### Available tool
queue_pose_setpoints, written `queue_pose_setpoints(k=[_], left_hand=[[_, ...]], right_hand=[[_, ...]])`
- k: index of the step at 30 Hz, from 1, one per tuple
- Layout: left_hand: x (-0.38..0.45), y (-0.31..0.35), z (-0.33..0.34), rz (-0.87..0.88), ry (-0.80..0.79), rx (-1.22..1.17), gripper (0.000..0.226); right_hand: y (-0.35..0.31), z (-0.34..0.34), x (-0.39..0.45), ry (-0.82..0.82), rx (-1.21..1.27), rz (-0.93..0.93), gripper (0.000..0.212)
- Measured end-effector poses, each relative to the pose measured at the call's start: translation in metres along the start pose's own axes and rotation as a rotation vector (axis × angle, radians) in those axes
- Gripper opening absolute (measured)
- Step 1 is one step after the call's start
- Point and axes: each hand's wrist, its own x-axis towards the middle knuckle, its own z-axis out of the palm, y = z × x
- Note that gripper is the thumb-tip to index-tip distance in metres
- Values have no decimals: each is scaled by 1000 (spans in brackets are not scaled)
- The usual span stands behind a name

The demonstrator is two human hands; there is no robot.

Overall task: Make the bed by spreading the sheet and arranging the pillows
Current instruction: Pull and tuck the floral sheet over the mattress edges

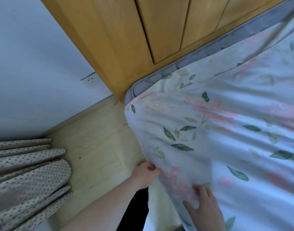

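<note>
Right hand (204, 209) flat, fingers spread on floral sheet (226, 130); left hand (145, 174) pinching its edge.

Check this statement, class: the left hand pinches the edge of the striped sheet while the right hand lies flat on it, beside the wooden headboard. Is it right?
Not quite. The head view shows the sheet is floral, with pink blossoms and green leaves, not striped. The rest holds: the left hand pinches its edge, the right hand lies flat on it, beside the wooden headboard.

one sheet (226, 130), one mattress (201, 54), one headboard (126, 30), one curtain (26, 177), one wall socket (90, 80), two hands: left hand (145, 175), right hand (204, 207).
</note>
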Motion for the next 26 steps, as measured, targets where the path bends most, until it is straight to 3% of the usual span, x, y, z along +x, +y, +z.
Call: queue_pose_setpoints(k=[3,5,9,14,21,26], left_hand=[[-9,3,20,14,97,55,30],[-10,4,24,23,195,93,20],[-16,0,32,22,337,143,14],[-34,-20,32,-38,500,218,21],[-74,-53,88,2,320,221,16],[-99,-52,145,43,244,175,13]], right_hand=[[38,15,-9,-42,-126,43,69],[48,20,-11,-40,-177,13,56],[59,21,-15,-28,-166,-45,11],[58,20,-30,5,-168,-124,14],[78,19,-72,85,73,-201,8],[137,25,-118,65,156,-125,43]])
